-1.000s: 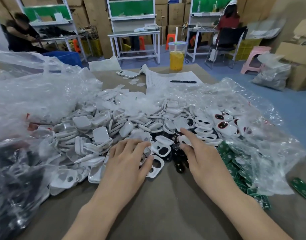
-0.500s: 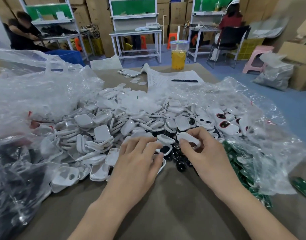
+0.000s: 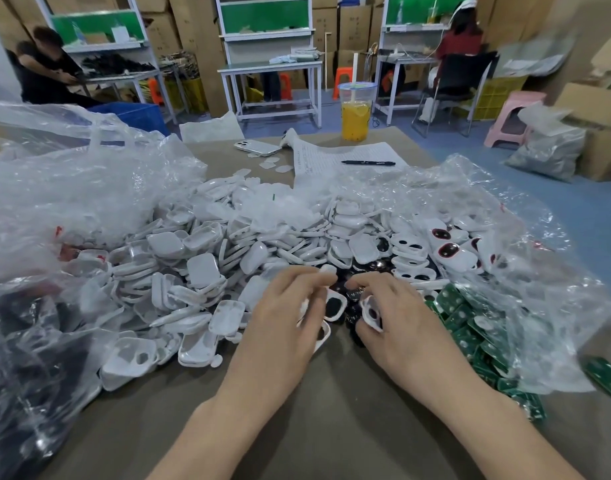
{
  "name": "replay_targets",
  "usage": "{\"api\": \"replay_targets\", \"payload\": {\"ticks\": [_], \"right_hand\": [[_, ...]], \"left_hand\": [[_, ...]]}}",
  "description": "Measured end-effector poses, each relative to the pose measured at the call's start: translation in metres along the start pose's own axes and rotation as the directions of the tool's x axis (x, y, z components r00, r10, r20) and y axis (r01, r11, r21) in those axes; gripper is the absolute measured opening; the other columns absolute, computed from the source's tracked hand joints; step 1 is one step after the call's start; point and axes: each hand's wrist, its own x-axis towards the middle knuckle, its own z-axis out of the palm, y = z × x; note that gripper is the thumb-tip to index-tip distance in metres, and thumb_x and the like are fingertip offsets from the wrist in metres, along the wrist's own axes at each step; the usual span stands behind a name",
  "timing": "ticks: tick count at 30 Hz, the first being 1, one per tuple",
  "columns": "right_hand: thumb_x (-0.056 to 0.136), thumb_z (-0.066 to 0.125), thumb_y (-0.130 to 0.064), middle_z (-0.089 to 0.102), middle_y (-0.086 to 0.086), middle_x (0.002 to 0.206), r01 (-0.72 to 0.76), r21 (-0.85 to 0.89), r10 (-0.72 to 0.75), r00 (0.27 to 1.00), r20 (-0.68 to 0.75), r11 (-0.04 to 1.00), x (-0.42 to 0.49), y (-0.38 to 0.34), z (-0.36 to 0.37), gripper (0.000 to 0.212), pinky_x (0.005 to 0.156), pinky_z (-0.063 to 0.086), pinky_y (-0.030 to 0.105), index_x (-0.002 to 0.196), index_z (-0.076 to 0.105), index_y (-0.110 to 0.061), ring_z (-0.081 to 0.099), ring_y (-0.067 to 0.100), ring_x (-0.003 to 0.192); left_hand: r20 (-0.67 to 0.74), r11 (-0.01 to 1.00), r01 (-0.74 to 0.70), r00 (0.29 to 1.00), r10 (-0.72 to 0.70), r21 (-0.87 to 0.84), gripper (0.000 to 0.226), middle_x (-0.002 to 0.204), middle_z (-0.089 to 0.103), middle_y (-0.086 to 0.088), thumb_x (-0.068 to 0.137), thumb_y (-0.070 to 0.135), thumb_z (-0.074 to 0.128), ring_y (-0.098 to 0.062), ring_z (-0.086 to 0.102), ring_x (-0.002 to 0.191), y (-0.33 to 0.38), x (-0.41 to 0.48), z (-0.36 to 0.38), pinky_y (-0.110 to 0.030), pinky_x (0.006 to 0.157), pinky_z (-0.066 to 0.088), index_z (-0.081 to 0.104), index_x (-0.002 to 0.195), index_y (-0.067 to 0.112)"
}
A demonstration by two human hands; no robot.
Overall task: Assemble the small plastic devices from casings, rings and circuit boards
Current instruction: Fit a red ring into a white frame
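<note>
A big heap of white plastic casings (image 3: 200,268) covers the middle of the brown table (image 3: 331,427). My left hand (image 3: 286,320) lies curled over the heap's near edge, fingers on a white casing with a dark opening (image 3: 333,306). My right hand (image 3: 390,317) holds another white casing (image 3: 372,311) between thumb and fingers. Small black rings (image 3: 352,296) lie between the two hands. Green circuit boards (image 3: 470,327) are piled right of my right hand, partly under clear plastic.
Crumpled clear bags (image 3: 72,188) rise at the left and right (image 3: 525,271); a dark-filled bag (image 3: 23,375) lies front left. At the back stand a cup of yellow drink (image 3: 356,116), a phone (image 3: 257,147), paper with a pen (image 3: 368,163). People work at benches behind.
My right hand picked a white casing out of the heap and drew it back toward me. My left hand curled and shifted slightly right onto the casings at the heap's edge.
</note>
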Motion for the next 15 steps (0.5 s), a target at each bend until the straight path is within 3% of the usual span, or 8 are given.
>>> {"api": "replay_targets", "payload": {"ticks": [2,4,9,12,15], "right_hand": [[0.086,0.058,-0.032,0.053,-0.018,0.115,0.019,-0.034,-0.019,1.0,-0.009,0.999,0.0,-0.001,0.001,0.04,0.091,0.048,0.035,0.125,0.05,-0.039,0.049,0.01,0.113],[0.086,0.055,-0.043,0.053,-0.019,0.111,0.029,-0.038,-0.03,1.0,-0.008,0.999,0.002,0.0,0.001,0.04,0.091,0.043,0.029,0.126,0.052,-0.039,0.049,0.009,0.11],[0.086,0.05,-0.058,0.052,-0.024,0.1,0.025,0.018,-0.024,0.998,-0.062,1.0,0.002,-0.001,0.002,0.043,0.09,0.038,0.02,0.125,0.054,-0.041,0.047,0.0,0.099],[0.089,0.054,-0.059,0.06,-0.02,0.098,-0.005,0.312,0.052,0.988,-0.145,0.95,0.0,-0.004,-0.001,0.035,0.075,0.04,0.012,0.121,0.056,-0.045,0.056,0.004,0.091],[0.09,0.063,-0.055,0.067,-0.014,0.095,-0.012,0.565,0.09,0.99,-0.111,0.825,0.001,-0.01,-0.006,0.026,0.065,0.043,0.01,0.115,0.063,-0.048,0.063,0.008,0.077]], "left_hand": [[-0.007,0.924,0.211,0.974,-0.225,-0.318,0.031,0.102,0.07,0.019,0.098,0.014,0.062,0.0,0.067,0.09,0.008,0.001,-0.004,-0.007,0.071,0.048,0.071,0.101,0.043],[0.042,0.804,0.316,0.939,-0.342,-0.504,0.032,0.097,0.073,0.019,0.096,0.014,0.065,0.0,0.069,0.077,0.01,0.002,-0.008,-0.01,0.062,0.051,0.069,0.1,0.046],[0.092,0.71,0.356,0.919,-0.383,-0.608,0.026,0.095,0.075,0.011,0.095,0.013,0.067,-0.006,0.07,0.075,0.007,0.002,-0.011,-0.014,0.059,0.051,0.069,0.107,0.036],[0.123,0.716,0.362,0.923,-0.363,-0.597,0.026,0.098,0.075,0.01,0.095,0.012,0.067,-0.005,0.07,0.078,0.008,0.001,-0.008,-0.018,0.067,0.055,0.069,0.11,0.033],[0.076,0.804,0.289,0.953,-0.293,-0.52,0.029,0.098,0.074,0.019,0.094,0.011,0.069,0.003,0.069,0.089,0.01,-0.003,-0.006,-0.012,0.07,0.052,0.07,0.106,0.037]]}}
